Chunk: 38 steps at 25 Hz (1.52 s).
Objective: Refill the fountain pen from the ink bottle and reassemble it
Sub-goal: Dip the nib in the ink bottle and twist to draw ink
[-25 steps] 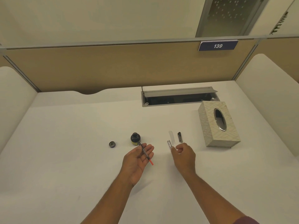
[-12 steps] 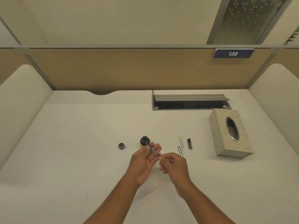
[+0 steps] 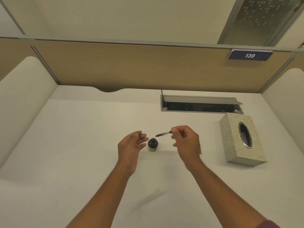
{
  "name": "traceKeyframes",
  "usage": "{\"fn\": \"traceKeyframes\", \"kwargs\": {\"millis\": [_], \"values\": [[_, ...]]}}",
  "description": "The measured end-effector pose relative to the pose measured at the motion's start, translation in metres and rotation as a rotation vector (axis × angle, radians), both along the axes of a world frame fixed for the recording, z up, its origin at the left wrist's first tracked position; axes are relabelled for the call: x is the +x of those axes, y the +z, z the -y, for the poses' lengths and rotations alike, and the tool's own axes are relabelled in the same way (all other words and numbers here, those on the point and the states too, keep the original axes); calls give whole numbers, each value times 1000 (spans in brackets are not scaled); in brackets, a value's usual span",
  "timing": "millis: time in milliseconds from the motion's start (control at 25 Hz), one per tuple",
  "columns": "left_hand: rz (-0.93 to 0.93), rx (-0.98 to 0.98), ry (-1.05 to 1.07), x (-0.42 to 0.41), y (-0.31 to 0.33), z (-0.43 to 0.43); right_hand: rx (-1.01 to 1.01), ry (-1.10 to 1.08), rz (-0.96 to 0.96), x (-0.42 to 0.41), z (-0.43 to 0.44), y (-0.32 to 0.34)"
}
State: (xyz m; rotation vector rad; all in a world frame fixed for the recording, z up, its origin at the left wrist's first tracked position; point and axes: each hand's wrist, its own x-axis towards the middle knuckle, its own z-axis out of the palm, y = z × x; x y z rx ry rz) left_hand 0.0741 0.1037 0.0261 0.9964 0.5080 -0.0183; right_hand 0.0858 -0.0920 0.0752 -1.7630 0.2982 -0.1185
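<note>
R hand (image 3: 185, 142) pinches the pen's inner section (image 3: 163, 134) betw thumb and fingers, grip narrow and closed on its back end. The section is thin and dark w/ a clear stretch near the fingers, held in the air, roughly level, its pointed end aimed left and a bit down, ending just above and right of the ink bottle (image 3: 152, 144). Tip and bottle mouth are apart, not touching.

Ink bottle stands upright on the white surface (image 3: 82, 145), cap off, dark round mouth open to the camera, yellowish band low on its body. It sits betw the two hands.

L hand (image 3: 132, 145) is empty, grip wide, palm turned toward the bottle, fingers loosely spread and slightly blurred. Fingertips are just beside the bottle's left side; can't tell if they touch it.

A pale sliver shows at the R hand's right edge, lying on the surface, mostly hidden behind the hand; can't tell what it is.

Far right: patterned tissue box (image 3: 241, 139) w/ an oval metal-rimmed slot, well apart from the hands. Behind it, a grey cable tray (image 3: 200, 104) set into the surface w/ its lid up. Tan partition (image 3: 131, 66) at the back carries a blue tag reading 139 (image 3: 250, 55). Both forearms bare; a bit of dark red sleeve (image 3: 269, 225) at the lower right corner.
</note>
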Motion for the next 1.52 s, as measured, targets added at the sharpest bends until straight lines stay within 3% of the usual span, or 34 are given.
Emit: {"fn": "traceKeyframes", "kwargs": {"millis": [280, 560, 840, 1240, 1520], "values": [[92, 316, -443, 50, -1, -18, -412, 225, 73, 34, -20, -8], [79, 528, -733, 61, -11, -16, -585, 348, 36, 48, -27, -23], [103, 626, -733, 65, -33, -16, -609, 441, 23, 57, -29, -31], [142, 642, -687, 62, -43, -15, -575, 385, -30, 57, -30, -27], [161, 641, -685, 63, -43, -14, -683, 397, 13, 58, -31, -23]]}}
